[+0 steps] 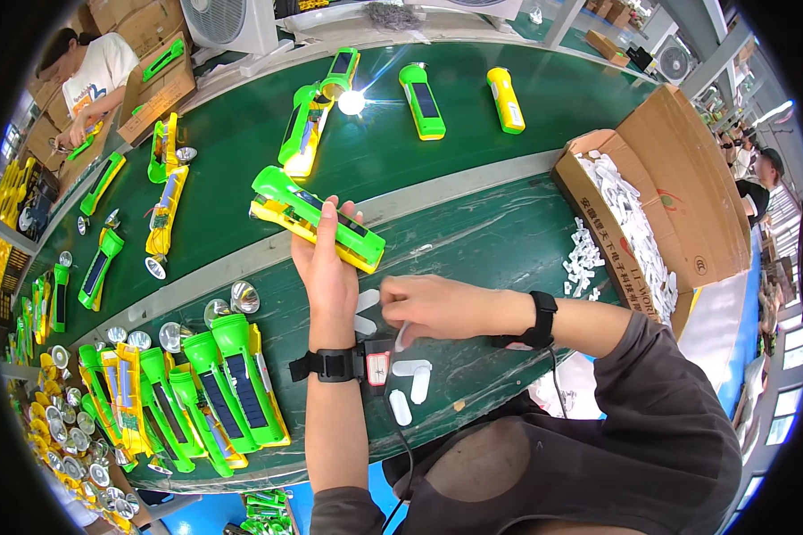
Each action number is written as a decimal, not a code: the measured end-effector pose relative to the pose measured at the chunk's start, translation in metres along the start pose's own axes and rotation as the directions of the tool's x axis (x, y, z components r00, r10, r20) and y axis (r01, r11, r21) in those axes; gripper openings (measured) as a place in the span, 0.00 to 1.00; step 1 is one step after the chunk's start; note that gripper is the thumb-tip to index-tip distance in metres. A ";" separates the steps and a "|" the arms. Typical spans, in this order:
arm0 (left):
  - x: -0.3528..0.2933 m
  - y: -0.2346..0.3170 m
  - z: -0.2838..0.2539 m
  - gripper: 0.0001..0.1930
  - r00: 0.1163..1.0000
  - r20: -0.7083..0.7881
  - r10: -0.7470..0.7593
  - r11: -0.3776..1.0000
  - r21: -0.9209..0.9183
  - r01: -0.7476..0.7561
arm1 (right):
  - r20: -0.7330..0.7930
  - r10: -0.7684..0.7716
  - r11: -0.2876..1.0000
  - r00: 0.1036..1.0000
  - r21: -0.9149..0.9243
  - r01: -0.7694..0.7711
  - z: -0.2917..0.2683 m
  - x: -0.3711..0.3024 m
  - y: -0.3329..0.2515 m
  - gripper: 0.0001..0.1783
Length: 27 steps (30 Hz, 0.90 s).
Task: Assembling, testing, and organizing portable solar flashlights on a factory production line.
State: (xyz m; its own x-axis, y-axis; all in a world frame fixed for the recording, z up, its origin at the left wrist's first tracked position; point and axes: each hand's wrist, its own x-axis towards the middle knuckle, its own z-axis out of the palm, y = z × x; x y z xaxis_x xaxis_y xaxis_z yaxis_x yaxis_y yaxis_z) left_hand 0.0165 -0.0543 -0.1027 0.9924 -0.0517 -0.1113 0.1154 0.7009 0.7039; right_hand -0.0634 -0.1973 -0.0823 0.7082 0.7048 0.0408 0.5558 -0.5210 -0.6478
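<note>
In my left hand (326, 259) is a green and yellow flashlight (321, 218), gripped along its body and raised above the green bench. Its two casing halves seem slightly apart, with the green one on top. Close by on the right, the fingers of my right hand (415, 306) are curled together. A white oblong plastic piece (405, 337) shows at their lower edge and appears pinched there. More white pieces (410, 367) of that shape lie loose on the bench around and below the right hand.
Several flashlights (241, 379) stand packed together at the left. On the far green belt (375, 134) lie more, one with a lit lamp (351, 102). An open cardboard box (598, 214) of white pieces stands right, beside a small pile (583, 260). A co-worker (98, 76) handles a flashlight far left.
</note>
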 end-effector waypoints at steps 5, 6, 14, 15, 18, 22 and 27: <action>0.000 -0.004 -0.002 0.20 1.000 0.021 0.020 0.999 0.039 -0.020 | 0.012 0.041 0.996 0.999 -0.079 -0.040 -0.019 -0.011 0.004 0.10; 0.000 -0.005 -0.001 0.20 0.999 0.031 0.022 0.997 0.072 -0.024 | -0.140 0.076 0.997 0.987 0.020 -0.074 -0.027 -0.011 0.005 0.10; 0.004 -0.014 -0.009 0.31 0.981 0.175 0.080 0.962 0.245 -0.122 | -0.635 0.226 0.974 0.738 0.173 -0.149 -0.071 0.061 -0.011 0.07; 0.002 -0.011 -0.003 0.32 0.982 0.174 0.069 0.969 0.224 -0.108 | -0.664 0.199 0.979 0.721 0.104 -0.174 -0.065 0.071 -0.009 0.07; 0.003 -0.011 -0.002 0.27 0.954 0.235 0.187 0.937 0.249 -0.245 | -0.706 0.193 0.970 0.681 0.034 -0.240 -0.049 0.090 -0.015 0.08; 0.002 -0.011 0.001 0.25 0.954 0.187 0.236 0.901 0.326 -0.287 | -0.691 0.304 0.935 0.656 0.087 -0.343 -0.043 0.096 -0.023 0.07; 0.006 -0.015 -0.005 0.24 0.941 0.222 0.254 0.888 0.333 -0.318 | -0.674 0.310 0.934 0.670 0.082 -0.349 -0.040 0.095 -0.023 0.08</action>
State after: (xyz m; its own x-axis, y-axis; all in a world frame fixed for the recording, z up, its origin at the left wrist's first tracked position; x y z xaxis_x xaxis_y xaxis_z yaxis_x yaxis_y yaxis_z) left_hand 0.0208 -0.0621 -0.1176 0.9728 -0.0283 0.2300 -0.1996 0.4021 0.8936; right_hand 0.0086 -0.1374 -0.0328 0.9404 -0.0135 0.3397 0.2362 -0.6928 -0.6814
